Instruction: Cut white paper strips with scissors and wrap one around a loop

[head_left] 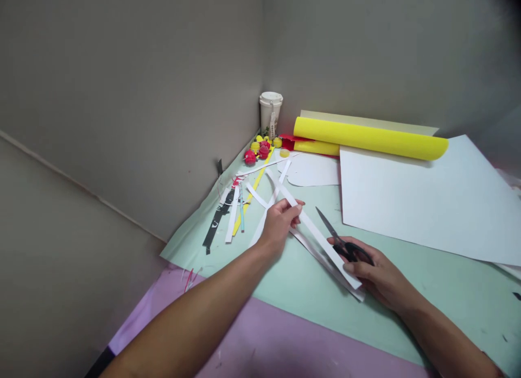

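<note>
A long white paper strip (317, 235) slants from upper left to lower right above the table. My left hand (280, 220) pinches it near its upper part between thumb and fingers. In my right hand (378, 272) is a pair of black-handled scissors (331, 228), its blades together and pointing up and left. The right thumb lies against the lower end of the strip. Beneath it, another white strip (311, 249) runs almost parallel, close to the table. More white strips (262, 226) lie crossed beyond my left hand.
Black, white and yellow strips (254, 196) and a blue-striped stick (242, 218) lie at the left. Behind them are red and yellow balls (249, 157) and a lidded white cup (270, 114). A yellow roll (370, 138) lies above a large white sheet (423, 199). Grey walls (163, 84) border the table.
</note>
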Motion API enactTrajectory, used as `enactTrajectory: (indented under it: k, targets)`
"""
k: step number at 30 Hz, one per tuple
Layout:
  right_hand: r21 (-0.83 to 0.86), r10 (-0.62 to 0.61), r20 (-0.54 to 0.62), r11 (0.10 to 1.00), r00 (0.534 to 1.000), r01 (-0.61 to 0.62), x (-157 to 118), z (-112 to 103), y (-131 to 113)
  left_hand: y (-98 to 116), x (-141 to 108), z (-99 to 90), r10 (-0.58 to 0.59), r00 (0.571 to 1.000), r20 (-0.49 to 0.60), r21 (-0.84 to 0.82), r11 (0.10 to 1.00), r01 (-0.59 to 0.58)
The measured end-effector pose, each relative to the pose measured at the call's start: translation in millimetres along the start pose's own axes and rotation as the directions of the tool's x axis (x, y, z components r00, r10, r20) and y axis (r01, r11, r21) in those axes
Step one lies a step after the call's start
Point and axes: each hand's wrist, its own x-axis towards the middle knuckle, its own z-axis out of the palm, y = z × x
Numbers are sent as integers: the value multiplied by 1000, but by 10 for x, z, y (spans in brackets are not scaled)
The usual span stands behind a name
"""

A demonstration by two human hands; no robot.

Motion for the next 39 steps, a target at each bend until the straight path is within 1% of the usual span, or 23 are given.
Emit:
enactTrajectory:
  k: [3, 6, 14, 19, 23, 27, 31, 33, 34, 35, 36, 37, 38, 39]
  targets:
    - [113, 38, -16, 993, 999, -36, -13, -1, -50, 5, 2, -2, 8, 1000, -26, 22, 1000, -8]
    - [170, 68, -16, 983, 998, -64, -11, 10, -60, 19, -1, 3, 2, 999, -35, 42, 999, -1]
    - [224, 72, -86, 973, 994, -51, 24, -18, -23, 29, -9, -1, -10, 1000, 5, 40, 999, 10]
    - [270, 43, -141, 963, 989, -4, 80, -61, 57, 21, -3, -5, -29, 1000, 4, 40, 999, 29]
    - [280, 22, -135, 960, 991, 17, 110, -86, 121, 16, 1, -10, -31, 999, 4, 47, 998, 31]
    - [279, 27, -154, 960, 988, 17, 109, -82, 123, 3, 8, -17, -35, 999, 15, 54, 998, 34]
    - [295, 20, -186, 955, 982, 36, 103, -60, 79, -10, 32, -9, -67, 998, 9, 115, 991, 65]
    - [309, 2, -208, 949, 978, 63, 109, -46, 57, 22, -9, 23, -59, 998, -23, 186, 981, 62]
    - [314, -5, -222, 946, 975, 77, 115, -39, 50, 59, -62, 52, -28, 999, -44, 233, 972, 37]
    - [318, -10, -235, 944, 972, 87, 122, -34, 46, 112, -144, 88, 65, 995, -70, 295, 955, -41]
    - [322, -14, -246, 942, 969, 95, 128, -29, 43, 179, -256, 131, 193, 980, -52, 341, 926, -164]
    - [326, -18, -253, 940, 967, 103, 135, -25, 41, 256, -398, 175, 310, 951, 2, 361, 886, -289]
    - [329, -22, -256, 938, 966, 108, 140, -21, 39, 335, -565, 215, 401, 912, 86, 370, 837, -403]
    - [331, -23, -255, 937, 967, 110, 144, -17, 34, 407, -750, 244, 461, 869, 180, 362, 791, -494]
